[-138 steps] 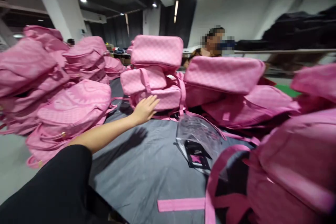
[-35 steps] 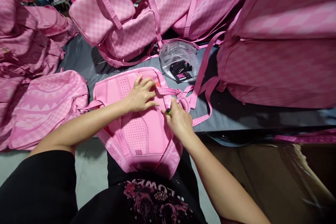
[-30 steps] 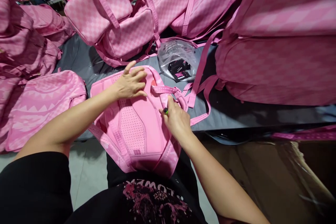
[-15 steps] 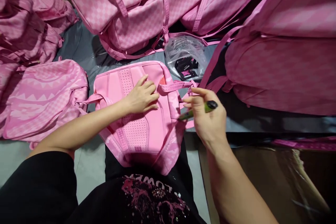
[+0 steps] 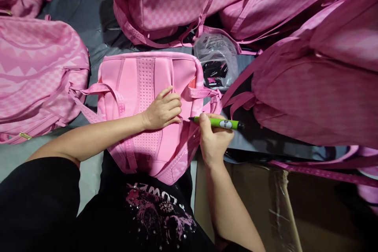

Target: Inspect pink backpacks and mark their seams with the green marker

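A pink backpack (image 5: 118, 71) lies back panel up in front of me, its lower end at my lap. My left hand (image 5: 163, 109) rests on that panel with its fingers spread a little. In my right hand (image 5: 215, 136) is a green marker pen (image 5: 218, 123) with black ends, held level. Its thin black tip points left, close to the backpack's right side; whether it touches the fabric I cannot tell. A knotted strap (image 5: 214, 94) hangs off the right side, beside a small orange-red patch (image 5: 192, 82).
A clear plastic bag (image 5: 217, 49) with black pieces inside lies just behind the backpack. Other pink backpacks are at the left (image 5: 38, 75), the back (image 5: 177, 4) and the right (image 5: 313, 98). A cardboard box (image 5: 248, 204) stands below the table at the right.
My right hand has moved left, bringing the pen from beside the backpack to over its right side. The left hand stays on the panel. The view has shifted slightly.
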`<state>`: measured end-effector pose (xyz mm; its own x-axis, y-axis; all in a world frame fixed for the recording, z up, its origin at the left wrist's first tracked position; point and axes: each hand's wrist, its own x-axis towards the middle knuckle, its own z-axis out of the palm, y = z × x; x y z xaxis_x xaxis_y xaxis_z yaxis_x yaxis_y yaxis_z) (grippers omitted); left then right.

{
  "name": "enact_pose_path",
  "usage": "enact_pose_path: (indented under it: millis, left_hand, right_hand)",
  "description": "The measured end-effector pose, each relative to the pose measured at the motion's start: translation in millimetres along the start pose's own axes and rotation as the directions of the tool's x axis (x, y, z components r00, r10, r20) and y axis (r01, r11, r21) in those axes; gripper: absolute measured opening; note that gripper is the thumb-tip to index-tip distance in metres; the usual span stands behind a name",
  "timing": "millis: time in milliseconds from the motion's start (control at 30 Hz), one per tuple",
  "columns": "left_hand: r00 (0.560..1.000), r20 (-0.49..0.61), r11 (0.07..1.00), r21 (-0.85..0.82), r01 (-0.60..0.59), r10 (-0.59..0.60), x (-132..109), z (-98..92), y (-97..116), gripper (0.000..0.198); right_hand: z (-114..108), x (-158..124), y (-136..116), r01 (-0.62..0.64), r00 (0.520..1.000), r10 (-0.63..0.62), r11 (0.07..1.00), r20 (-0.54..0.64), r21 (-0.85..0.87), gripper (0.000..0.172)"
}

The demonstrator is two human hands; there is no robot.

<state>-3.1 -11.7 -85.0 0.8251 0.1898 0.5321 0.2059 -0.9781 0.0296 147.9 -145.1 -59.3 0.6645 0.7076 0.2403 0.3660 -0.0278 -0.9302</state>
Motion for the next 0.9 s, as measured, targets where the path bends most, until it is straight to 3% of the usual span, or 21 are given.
enact_pose_path:
  millis: [167, 567, 767, 900]
  left_hand:
    - [1.000, -0.016, 1.000, -0.012, 0.006, -0.006, -2, 4.1, 0, 0.044]
    - [0.999, -0.039, 1.000, -0.013, -0.001, 0.000, -4, 11.4, -4, 0.040]
    - [0.986, -0.157, 0.998, 0.045, -0.040, 0.046, -4, 12.3, -4, 0.039]
    - [0.991, -0.130, 0.999, 0.041, -0.031, 0.036, -4, 12.3, -4, 0.038]
  right_hand:
    - [12, -5, 4, 0.126, 0.992, -0.125, 0.988, 0.012, -0.093, 0.026]
    - [14, -3, 15, 0.205, 0.977, -0.192, 0.965, 0.092, -0.165, 0.025]
    - [14, -1, 18, 0.250, 0.965, -0.232, 0.953, 0.121, -0.169, 0.024]
    - [14, 0, 18, 0.261, 0.962, -0.242, 0.948, 0.125, -0.179, 0.022]
